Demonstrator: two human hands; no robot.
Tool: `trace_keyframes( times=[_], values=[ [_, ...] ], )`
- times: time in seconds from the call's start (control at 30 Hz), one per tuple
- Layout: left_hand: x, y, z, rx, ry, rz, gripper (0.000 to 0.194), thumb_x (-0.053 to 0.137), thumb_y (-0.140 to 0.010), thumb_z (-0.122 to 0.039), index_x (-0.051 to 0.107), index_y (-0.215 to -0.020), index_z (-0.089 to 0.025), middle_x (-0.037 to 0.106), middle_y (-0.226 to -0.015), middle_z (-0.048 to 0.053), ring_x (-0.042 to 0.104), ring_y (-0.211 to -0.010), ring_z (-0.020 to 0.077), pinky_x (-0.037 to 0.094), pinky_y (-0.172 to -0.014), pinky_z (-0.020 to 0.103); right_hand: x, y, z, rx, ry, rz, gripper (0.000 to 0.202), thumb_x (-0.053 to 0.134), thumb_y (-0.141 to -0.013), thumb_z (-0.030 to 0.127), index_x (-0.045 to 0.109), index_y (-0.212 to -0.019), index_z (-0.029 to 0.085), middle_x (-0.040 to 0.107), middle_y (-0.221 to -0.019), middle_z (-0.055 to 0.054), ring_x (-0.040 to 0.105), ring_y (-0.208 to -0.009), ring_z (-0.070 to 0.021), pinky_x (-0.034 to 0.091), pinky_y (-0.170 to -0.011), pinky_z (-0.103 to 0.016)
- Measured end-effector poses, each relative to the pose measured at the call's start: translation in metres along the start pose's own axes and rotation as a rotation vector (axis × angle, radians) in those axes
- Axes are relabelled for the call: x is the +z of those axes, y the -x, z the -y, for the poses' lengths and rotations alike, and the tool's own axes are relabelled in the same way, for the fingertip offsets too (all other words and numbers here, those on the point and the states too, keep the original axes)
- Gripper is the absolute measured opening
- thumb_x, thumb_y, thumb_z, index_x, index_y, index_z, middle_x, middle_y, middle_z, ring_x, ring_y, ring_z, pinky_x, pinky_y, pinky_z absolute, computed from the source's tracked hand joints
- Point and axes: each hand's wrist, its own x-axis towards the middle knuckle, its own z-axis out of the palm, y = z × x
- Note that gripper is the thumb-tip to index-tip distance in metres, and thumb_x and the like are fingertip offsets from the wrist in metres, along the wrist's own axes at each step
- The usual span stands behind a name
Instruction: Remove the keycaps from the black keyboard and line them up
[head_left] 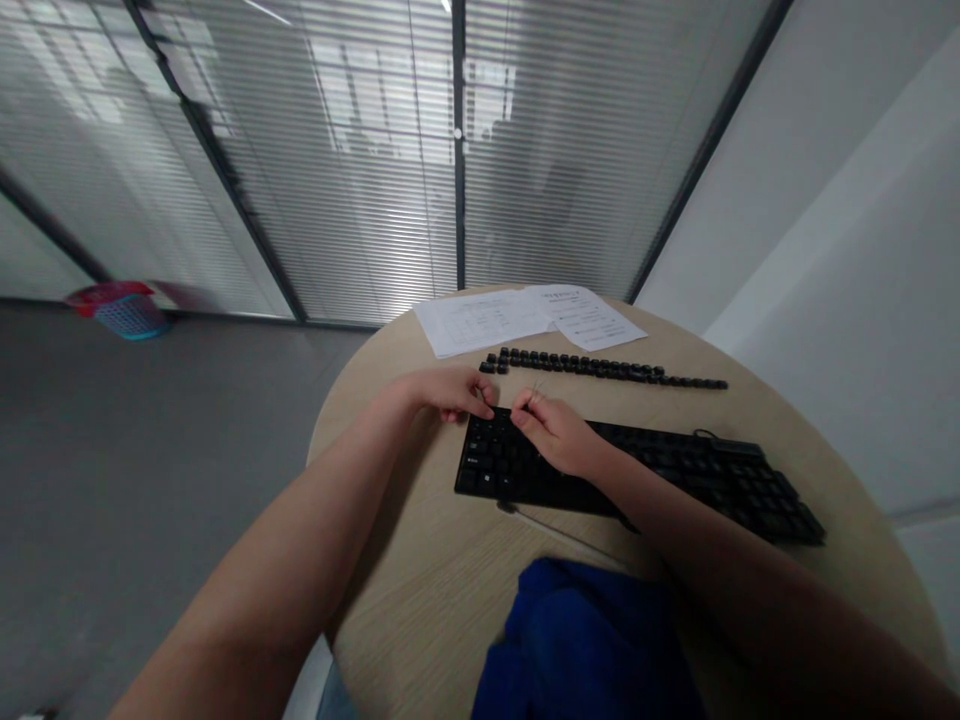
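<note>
A black keyboard [637, 470] lies on the table, some of its keys hidden beneath my right hand and forearm. At its upper left corner, my left hand [454, 390] has curled fingers, with the thumb pressing on the keyboard's edge. My right hand [555, 430] is closed in a pinch over the upper left keys. Thin wire ends of a small wire tool [538, 385] stick up from its fingers; the rest of the tool is hidden. Behind the keyboard, loose black keycaps [577, 364] are laid out in rows.
Printed sheets of paper [487, 320] lie at the far side of the round wooden table [420, 600]. A thin pale stick with a dark end [555, 530] is in front of the keyboard, near blue cloth [585, 640]. A basket [131, 312] stands on the floor at left, by the glass partition.
</note>
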Motion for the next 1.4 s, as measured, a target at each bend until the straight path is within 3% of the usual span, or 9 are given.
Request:
trace_keyframes(
  times=[0.63,0.97,1.4],
  values=[
    [0.001,0.004,-0.006,-0.017,-0.003,-0.021,0.028,0.071,-0.077,-0.039,0.059,-0.092,-0.019,0.053,-0.06,-0.005,0.048,-0.044,0.0097,0.036,-0.042,0.021,0.001,-0.002,0.002,-0.028,0.025,0.037,0.023,0.047,-0.099,0.042,0.052,-0.087,0.023,0.059,-0.073,0.001,0.054,-0.067,-0.0172,0.035,-0.064,-0.029],
    [0.001,0.003,-0.004,-0.001,0.046,-0.001,0.026,0.07,-0.078,-0.036,0.059,-0.093,-0.019,0.052,-0.056,-0.006,0.048,-0.043,0.0097,0.036,-0.043,0.022,0.004,0.004,-0.004,-0.009,-0.013,-0.077,0.024,0.045,-0.1,0.042,0.054,-0.087,0.023,0.055,-0.067,0.002,0.054,-0.064,-0.0173,0.037,-0.064,-0.029],
    [0.001,0.001,-0.002,-0.02,0.033,-0.003,0.029,0.072,-0.076,-0.04,0.057,-0.092,-0.019,0.054,-0.058,-0.005,0.049,-0.044,0.0101,0.038,-0.042,0.022,0.005,0.009,-0.004,-0.024,0.037,-0.114,0.021,0.046,-0.099,0.039,0.055,-0.089,0.023,0.053,-0.063,0.002,0.052,-0.058,-0.0162,0.038,-0.062,-0.029]
  ],
)
